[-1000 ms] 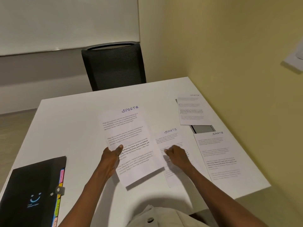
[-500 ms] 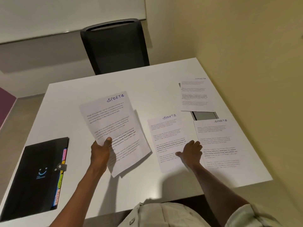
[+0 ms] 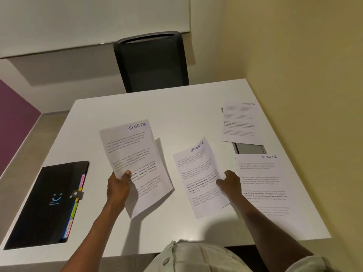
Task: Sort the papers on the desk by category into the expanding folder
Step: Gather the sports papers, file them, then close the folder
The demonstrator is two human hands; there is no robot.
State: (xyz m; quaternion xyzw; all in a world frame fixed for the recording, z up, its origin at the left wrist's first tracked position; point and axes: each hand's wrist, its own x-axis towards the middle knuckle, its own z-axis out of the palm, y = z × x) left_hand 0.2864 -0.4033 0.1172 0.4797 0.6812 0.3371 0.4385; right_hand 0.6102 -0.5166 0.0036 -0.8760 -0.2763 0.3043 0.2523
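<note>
My left hand (image 3: 117, 188) grips a sheet headed SPORTS (image 3: 133, 154) by its lower left edge, thumb on top, and holds it tilted above the white desk (image 3: 110, 112). My right hand (image 3: 229, 182) pinches the right edge of a second SPORTS sheet (image 3: 198, 173), which is lifted off the desk. A third SPORTS sheet (image 3: 263, 183) lies flat at the right. A fourth SPORTS sheet (image 3: 238, 122) lies farther back at the right. The black expanding folder (image 3: 43, 203) lies closed at the front left, coloured tabs along its right edge.
A grey flat object (image 3: 250, 149) shows between the two right-hand sheets, partly covered by them. A black chair (image 3: 151, 61) stands behind the desk. A yellow wall runs close along the desk's right side.
My right hand went from lying flat at the middle sheet's edge to pinching it, and the sheet now lifts and tilts. My left hand keeps its sheet, turned a little more upright.
</note>
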